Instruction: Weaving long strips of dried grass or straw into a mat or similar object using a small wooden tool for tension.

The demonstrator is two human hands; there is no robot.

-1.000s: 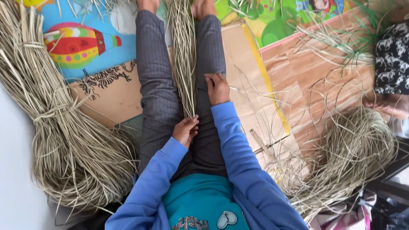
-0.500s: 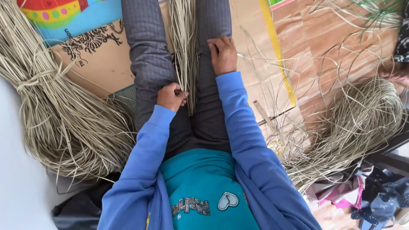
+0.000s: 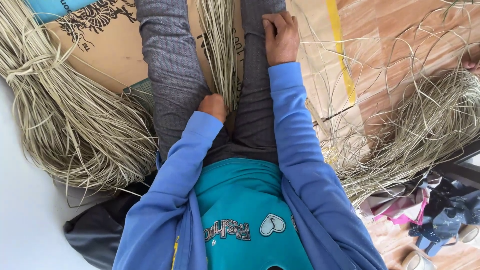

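My left hand (image 3: 214, 106) fisted on near end of straw bundle (image 3: 223, 45) | bundle runs up-frame between my legs | right hand (image 3: 281, 36) flat on thigh, holding nothing, beside bundle.

A sheaf of straw strands (image 3: 220, 45) is laid between the legs, just ahead of the left hand (image 3: 212, 106). The right hand (image 3: 281, 36) is rested on the right knee. A tied bundle (image 3: 65, 110) is spread left of the left hand; a loose heap (image 3: 425, 125) is piled right of the right hand, on cardboard (image 3: 310, 60).

A home floor workspace: wood-pattern flooring (image 3: 400, 30), flattened cardboard (image 3: 115, 45), dried straw bundles (image 3: 75, 125).
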